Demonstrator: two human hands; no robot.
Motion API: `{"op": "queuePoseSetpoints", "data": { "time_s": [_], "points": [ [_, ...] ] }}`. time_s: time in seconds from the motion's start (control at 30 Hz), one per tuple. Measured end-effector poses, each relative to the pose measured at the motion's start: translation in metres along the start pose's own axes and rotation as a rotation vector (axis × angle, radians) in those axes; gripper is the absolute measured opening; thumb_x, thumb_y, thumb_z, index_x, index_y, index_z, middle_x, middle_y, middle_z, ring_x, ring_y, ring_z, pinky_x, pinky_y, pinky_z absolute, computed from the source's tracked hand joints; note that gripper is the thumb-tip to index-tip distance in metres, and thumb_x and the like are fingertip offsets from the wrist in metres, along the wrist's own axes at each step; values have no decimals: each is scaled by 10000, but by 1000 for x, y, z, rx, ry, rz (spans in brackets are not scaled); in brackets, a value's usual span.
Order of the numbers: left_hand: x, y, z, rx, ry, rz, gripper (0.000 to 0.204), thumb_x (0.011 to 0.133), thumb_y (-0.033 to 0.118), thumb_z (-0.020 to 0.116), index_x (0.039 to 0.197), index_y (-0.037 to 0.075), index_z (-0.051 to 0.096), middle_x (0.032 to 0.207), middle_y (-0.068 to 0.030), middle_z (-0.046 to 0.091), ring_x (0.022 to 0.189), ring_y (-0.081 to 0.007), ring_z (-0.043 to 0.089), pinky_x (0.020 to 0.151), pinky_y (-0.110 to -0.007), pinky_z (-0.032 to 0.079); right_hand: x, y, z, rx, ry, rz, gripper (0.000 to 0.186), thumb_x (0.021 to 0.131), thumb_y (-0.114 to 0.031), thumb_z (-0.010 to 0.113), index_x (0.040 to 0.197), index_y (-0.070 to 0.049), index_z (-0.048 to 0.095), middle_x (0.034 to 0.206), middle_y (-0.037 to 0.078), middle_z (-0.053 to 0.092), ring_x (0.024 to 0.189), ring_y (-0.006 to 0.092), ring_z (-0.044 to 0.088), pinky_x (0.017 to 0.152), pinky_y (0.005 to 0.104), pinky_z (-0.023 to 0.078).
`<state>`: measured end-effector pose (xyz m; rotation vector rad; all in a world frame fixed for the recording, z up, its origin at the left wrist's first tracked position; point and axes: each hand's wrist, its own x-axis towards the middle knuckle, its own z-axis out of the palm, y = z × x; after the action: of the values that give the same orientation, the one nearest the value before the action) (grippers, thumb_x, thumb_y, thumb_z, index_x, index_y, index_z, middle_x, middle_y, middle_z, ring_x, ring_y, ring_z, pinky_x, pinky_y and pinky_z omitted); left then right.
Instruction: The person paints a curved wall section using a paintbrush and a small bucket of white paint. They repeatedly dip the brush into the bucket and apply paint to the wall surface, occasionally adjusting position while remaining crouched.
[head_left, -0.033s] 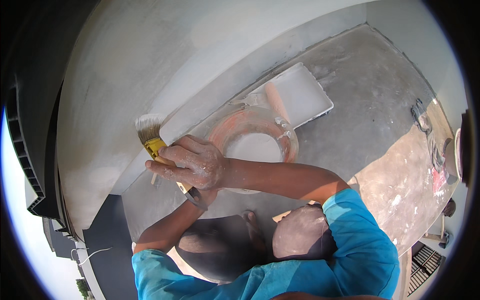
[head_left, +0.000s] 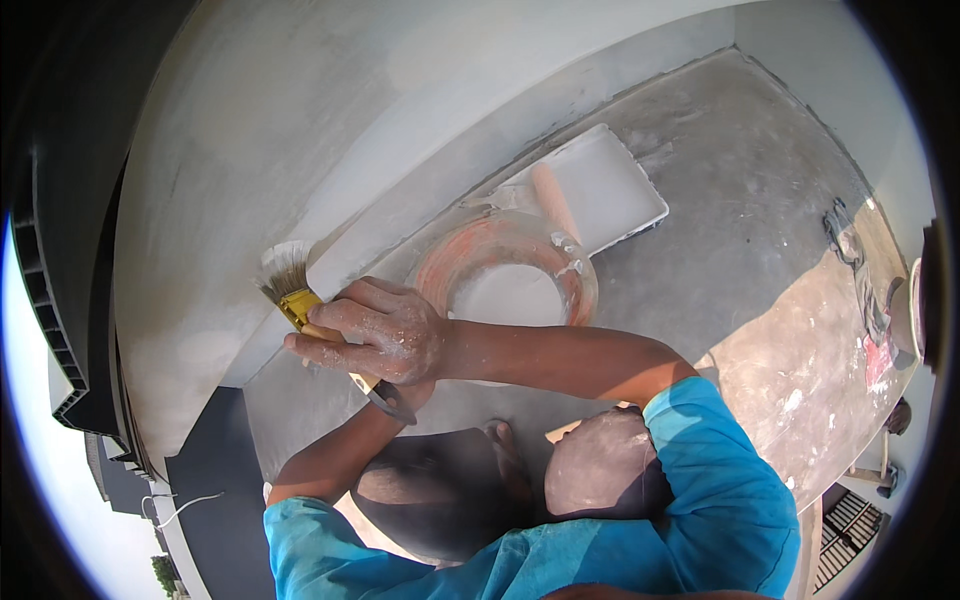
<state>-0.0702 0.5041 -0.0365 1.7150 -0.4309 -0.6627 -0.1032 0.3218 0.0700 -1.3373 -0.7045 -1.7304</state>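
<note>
My right hand (head_left: 385, 332), dusted with white specks, is closed round a paintbrush (head_left: 298, 303) with a yellow ferrule. Its bristles (head_left: 285, 264) carry white paint and splay against the low part of the pale wall (head_left: 240, 180). Below that hand, a pale handle piece with a dark curved end (head_left: 392, 404) crosses my left wrist. My left forearm (head_left: 345, 450) reaches up under the right hand, which hides the left fingers. Just right of my right hand stands a round bucket (head_left: 440, 265) with an orange-smeared inside and white paint in it.
Beyond the bucket, a paint tray (head_left: 648, 222) holds white paint and a pinkish roller (head_left: 553, 203). The grey floor (head_left: 720, 150) stretches right to a sunlit patch with dark cloths (head_left: 858, 260). My bent knees (head_left: 605, 462) are close below. A person's head and hand show at far right.
The brush and my right hand have shifted slightly left and down. The bristles look more bent and spread against the wall.
</note>
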Motion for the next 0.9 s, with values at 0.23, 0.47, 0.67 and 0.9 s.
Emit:
{"op": "queuePoseSetpoints", "data": {
  "time_s": [0.23,0.47,0.67,0.9],
  "points": [
    [6,29,22,-296,313,-414,406,892,74,549,1291,44,483,1189,-114,611,1092,-256,663,950,-498,582,-4,27,-84,-77,192,337,377,811,49,787,1157,-98,755,1100,81,603,815,128,650,665,253,572],
    [3,16,9,-324,349,-353,355,990,221,622,1303,96,509,1177,-91,628,1061,-247,681,878,-486,610,-20,13,-30,-371,53,20,223,708,-125,804,918,-176,748,959,35,574,833,181,637,714,292,529],
    [-9,-4,-9,-458,295,-231,396,1033,388,617,1315,125,525,1203,-77,636,1046,-221,681,825,-414,618,-43,3,18,-10,-76,-91,287,697,-128,842,967,-209,789,1015,21,590,879,200,619,793,368,558],
    [-2,18,-6,-295,374,-409,357,981,213,549,1292,46,502,1156,-103,628,972,-229,687,833,-411,604,-24,14,-64,-294,196,171,292,690,-89,814,969,-171,789,1037,66,574,944,204,576,747,359,496]
  ]
}}
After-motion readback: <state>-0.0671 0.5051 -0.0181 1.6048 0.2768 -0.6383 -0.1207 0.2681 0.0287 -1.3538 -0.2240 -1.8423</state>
